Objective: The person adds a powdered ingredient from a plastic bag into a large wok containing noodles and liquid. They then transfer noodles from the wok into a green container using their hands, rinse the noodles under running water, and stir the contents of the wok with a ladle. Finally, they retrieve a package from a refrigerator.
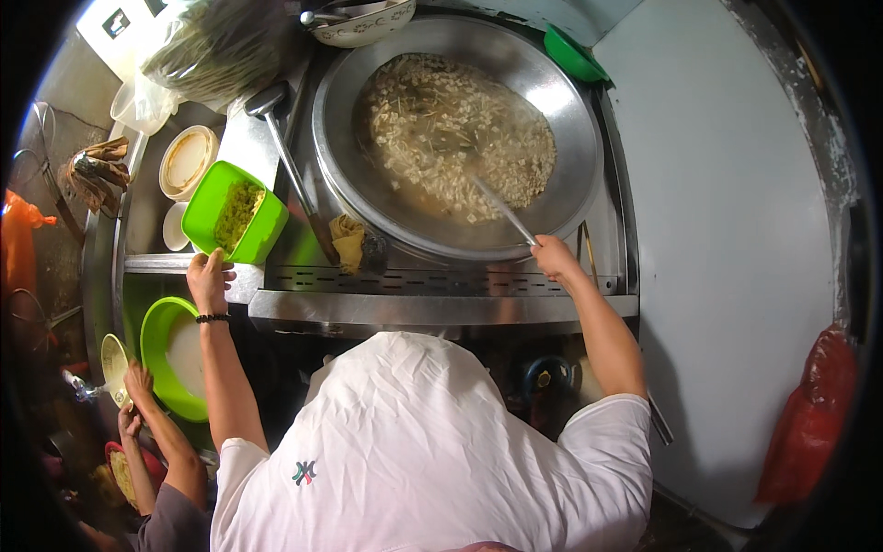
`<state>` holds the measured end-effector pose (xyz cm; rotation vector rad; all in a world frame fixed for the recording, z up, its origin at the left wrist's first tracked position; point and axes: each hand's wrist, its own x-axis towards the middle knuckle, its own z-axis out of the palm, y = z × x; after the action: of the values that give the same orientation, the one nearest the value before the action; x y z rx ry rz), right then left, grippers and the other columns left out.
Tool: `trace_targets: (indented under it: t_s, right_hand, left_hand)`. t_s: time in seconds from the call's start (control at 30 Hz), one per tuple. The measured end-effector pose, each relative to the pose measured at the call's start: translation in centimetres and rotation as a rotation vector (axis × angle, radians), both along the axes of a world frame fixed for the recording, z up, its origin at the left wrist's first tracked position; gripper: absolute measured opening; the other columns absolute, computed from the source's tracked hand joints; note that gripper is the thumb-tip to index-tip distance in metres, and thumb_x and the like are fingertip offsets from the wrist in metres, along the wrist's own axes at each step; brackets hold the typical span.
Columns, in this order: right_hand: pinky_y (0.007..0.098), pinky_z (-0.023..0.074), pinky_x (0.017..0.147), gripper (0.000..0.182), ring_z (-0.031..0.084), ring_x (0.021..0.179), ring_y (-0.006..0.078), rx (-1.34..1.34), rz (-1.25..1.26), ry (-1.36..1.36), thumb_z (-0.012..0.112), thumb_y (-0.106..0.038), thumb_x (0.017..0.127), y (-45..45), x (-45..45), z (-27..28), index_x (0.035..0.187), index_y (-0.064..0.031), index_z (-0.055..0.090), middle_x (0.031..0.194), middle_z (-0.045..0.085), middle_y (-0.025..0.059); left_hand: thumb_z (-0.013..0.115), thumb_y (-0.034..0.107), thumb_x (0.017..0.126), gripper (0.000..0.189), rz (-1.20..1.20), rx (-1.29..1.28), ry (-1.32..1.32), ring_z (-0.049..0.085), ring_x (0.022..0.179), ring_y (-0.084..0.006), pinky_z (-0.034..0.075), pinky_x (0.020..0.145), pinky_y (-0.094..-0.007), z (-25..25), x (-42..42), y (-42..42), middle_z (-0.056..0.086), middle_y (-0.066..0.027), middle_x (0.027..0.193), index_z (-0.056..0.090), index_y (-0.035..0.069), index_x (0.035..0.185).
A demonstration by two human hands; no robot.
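Note:
My right hand (pixel 554 258) grips the handle of a metal cooking utensil (pixel 502 209), whose far end is hidden in the food. A large metal wok (pixel 583 159) holds brownish liquid with many small pale cubes (pixel 428 165) and thin strips. At the left, my left hand (pixel 208 279) has its thumb and fingers on the near rim of a bright green square plastic container (pixel 270 224). Chopped yellow-green food (pixel 238 217) lies inside that container, which is tilted. A long-handled ladle (pixel 290 162) rests between container and wok, beside a folded tan cloth (pixel 347 243).
A co-worker's hands (pixel 138 383) hold a pale bowl (pixel 114 366) near a round green basin (pixel 155 345) at lower left. A patterned bowl (pixel 365 29) and a dark green bowl (pixel 572 55) stand behind the wok. A pale panel (pixel 724 207) flanks the right.

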<state>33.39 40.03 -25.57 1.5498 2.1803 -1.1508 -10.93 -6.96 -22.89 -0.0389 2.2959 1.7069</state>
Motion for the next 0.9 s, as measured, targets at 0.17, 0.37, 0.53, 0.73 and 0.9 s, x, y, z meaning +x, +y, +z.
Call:
trace_targets:
  t_s: [0.17, 0.37, 0.53, 0.73, 0.9]
  right_hand:
    - [0.0296, 0.0345, 0.04, 0.011, 0.045, 0.048, 0.0093, -0.442, -0.181, 0.151, 0.052, -0.022, 0.098, -0.7, -0.3, 0.2, 0.095, -0.0118, 0.054, 0.068, 0.053, 0.001]
    - [0.0265, 0.0351, 0.042, 0.012, 0.046, 0.049, 0.0093, -0.592, -0.211, 0.235, 0.053, -0.025, 0.098, -2.6, 0.3, 2.3, 0.094, -0.0141, 0.054, 0.07, 0.055, 0.0013]
    - [0.0259, 0.0317, 0.041, 0.01, 0.042, 0.047, 0.0081, -0.528, -0.234, 0.291, 0.052, -0.025, 0.099, -1.5, 1.8, 3.4, 0.099, -0.0152, 0.054, 0.068, 0.053, 0.0004]
    - [0.0334, 0.0398, 0.045, 0.017, 0.053, 0.052, 0.0171, -0.211, -0.246, 0.227, 0.053, -0.024, 0.097, 1.8, 3.9, 4.0, 0.106, -0.0122, 0.062, 0.072, 0.06, 0.006]
    - [0.0475, 0.0486, 0.09, 0.032, 0.061, 0.108, 0.0407, 0.534, -0.019, -0.078, 0.056, -0.023, 0.093, 5.8, 5.2, 3.6, 0.121, -0.0088, 0.061, 0.11, 0.068, 0.0193]
  left_hand:
    - [0.064, 0.02, 0.092, 0.018, -0.016, 0.023, -0.006, 0.059, 0.047, -0.0114, 0.039, 0.039, -0.0219, 0.3, -0.1, 0.0, 0.066, -0.0102, 0.07, 0.058, 0.003, 0.088]
    - [0.066, 0.022, 0.091, 0.022, -0.015, 0.013, 0.005, 0.059, 0.046, -0.0115, 0.04, 0.039, -0.0217, 0.1, 0.0, -0.4, 0.067, -0.0106, 0.069, 0.058, 0.002, 0.086]
    - [0.067, 0.022, 0.091, 0.022, 0.005, -0.021, 0.007, 0.059, 0.046, -0.0111, 0.039, 0.039, -0.0216, 0.5, 0.2, -0.1, 0.067, -0.0103, 0.069, 0.058, 0.002, 0.087]
    - [0.066, 0.021, 0.091, 0.02, -0.01, 0.004, 0.001, 0.059, 0.046, -0.0105, 0.039, 0.038, -0.0214, 0.4, 0.0, -0.2, 0.067, -0.0097, 0.069, 0.06, 0.003, 0.087]
    - [0.065, 0.021, 0.092, 0.019, -0.005, 0.001, 0.013, 0.059, 0.046, -0.0101, 0.039, 0.038, -0.0212, 0.0, -0.1, -0.4, 0.066, -0.0093, 0.068, 0.059, 0.004, 0.085]
